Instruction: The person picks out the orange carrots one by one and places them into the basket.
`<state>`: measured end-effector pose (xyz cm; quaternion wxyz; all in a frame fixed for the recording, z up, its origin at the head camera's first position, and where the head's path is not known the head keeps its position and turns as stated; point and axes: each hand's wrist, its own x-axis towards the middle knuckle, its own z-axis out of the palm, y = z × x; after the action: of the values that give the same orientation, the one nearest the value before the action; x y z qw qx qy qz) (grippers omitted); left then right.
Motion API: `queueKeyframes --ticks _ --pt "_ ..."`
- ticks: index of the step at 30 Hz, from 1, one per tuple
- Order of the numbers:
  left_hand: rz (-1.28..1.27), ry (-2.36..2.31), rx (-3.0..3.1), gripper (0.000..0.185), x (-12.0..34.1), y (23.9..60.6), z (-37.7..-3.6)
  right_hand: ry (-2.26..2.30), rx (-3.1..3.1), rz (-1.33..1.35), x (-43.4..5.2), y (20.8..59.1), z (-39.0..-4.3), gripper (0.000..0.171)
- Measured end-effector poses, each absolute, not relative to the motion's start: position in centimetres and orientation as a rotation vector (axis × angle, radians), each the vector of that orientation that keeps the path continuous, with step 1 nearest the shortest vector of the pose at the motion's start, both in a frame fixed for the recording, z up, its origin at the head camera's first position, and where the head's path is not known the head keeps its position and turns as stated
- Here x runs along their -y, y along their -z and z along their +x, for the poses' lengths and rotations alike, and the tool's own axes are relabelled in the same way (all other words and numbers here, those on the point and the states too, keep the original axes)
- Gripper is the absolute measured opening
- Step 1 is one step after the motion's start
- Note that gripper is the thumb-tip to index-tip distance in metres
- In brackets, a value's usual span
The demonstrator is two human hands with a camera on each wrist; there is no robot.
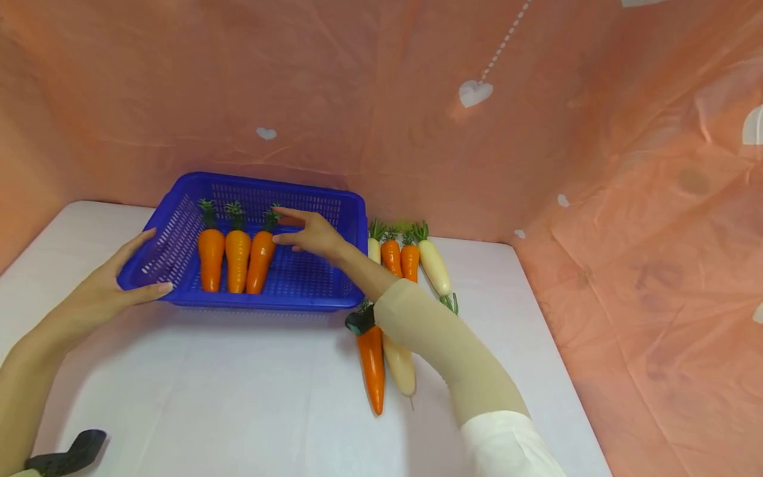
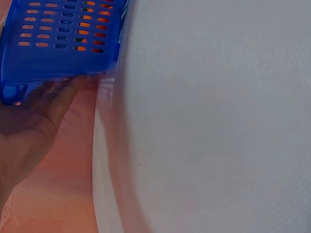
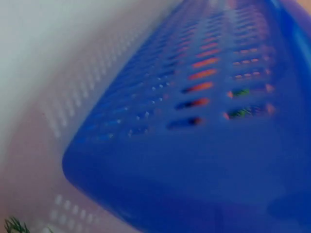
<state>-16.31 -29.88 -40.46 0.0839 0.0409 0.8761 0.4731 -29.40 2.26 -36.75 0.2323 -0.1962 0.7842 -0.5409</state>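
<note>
Head view, contents listed from largest to smallest.

White table: carries everything below; a peach backdrop with white hearts rises behind it.

Blue slotted basket: sits at the table's rear left, its near left corner held by the left hand, thumb along the front rim and fingers up the side wall. The left wrist view shows the palm under that corner.

Right hand: reaches over the basket interior, fingers extended and loosely spread, holding nothing, fingertips just beside the leafy top of the third carrot.

Three toy carrots in the basket: the first, second and third lie side by side, greens pointing to the back wall.

Loose pile right of the basket: two carrots and a white radish near the backdrop; a longer carrot and a pale radish lie nearer, partly under the right sleeve.

Step judged in hand: sorting carrots into the basket, third one just placed. The next move calls for the right hand to go to the loose pile and pick a carrot, not a radish.
</note>
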Motion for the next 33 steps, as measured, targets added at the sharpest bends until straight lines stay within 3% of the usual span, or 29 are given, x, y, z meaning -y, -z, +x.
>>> queueKeyframes --ticks 17,33 --pt "0.145 -1.443 -2.601 0.095 29.9 40.2 -16.2 1.625 -2.129 -0.765 -7.0 35.6 -29.2 0.057" --pt "0.141 -1.434 -2.6 0.096 29.7 39.9 -16.0 1.724 -2.185 -0.681 -12.3 33.7 -28.3 0.054"
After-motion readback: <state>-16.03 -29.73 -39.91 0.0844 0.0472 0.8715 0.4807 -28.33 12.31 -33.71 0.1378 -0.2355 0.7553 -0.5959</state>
